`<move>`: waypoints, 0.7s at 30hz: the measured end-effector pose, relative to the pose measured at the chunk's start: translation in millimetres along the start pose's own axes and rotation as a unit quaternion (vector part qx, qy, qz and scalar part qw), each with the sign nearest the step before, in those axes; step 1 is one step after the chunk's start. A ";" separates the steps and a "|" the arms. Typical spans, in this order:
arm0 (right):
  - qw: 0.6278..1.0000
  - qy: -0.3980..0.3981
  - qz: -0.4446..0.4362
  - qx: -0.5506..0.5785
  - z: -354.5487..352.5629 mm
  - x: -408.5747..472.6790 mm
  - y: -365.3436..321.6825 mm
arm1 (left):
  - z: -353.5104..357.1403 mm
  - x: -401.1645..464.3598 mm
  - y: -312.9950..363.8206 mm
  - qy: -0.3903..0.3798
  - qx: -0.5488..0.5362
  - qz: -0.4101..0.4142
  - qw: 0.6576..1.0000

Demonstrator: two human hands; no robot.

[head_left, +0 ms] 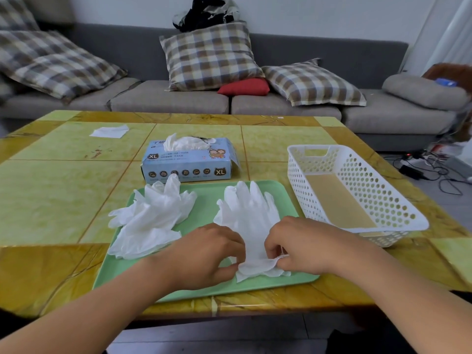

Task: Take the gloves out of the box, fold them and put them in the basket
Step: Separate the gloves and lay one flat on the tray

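Where a grey sofa runs along the far wall, it carries four checked cushions, one small red cushion and a dark bundle of cloth on its back. In front stands a yellow and green tiled worktop. On it lies one pale green tray, nearest the viewer. Just right of the tray sits one white perforated plastic basket, with no gloves inside. Behind the tray is one light blue glove box marked XL, with a white glove poking from its top slot. One white tissue lies at the far left of the worktop. On the tray's left part rests a loose heap of white disposable gloves; their number cannot be told. On its right part one white glove lies flat, fingers pointing away. The left hand pinches this glove's cuff on one side, and the right hand pinches the cuff on the other, both with curled fingers.
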State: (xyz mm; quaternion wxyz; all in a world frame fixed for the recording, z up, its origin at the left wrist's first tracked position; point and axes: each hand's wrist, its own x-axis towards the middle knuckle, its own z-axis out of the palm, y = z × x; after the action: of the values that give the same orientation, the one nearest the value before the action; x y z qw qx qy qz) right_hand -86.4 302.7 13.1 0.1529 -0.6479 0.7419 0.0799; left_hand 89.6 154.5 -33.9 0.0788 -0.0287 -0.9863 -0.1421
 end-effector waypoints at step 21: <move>0.806 0.095 -0.068 0.580 -33.8 21.6 6.2 | -32.7 22.1 8.9 0.266 -0.238 -0.144 0.923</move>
State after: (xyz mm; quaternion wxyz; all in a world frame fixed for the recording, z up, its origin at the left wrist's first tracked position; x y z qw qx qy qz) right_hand -99.1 272.6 37.2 0.4337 -0.4915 0.6152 -0.4380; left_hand 73.3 154.5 3.2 0.3080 0.1343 -0.8597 -0.3848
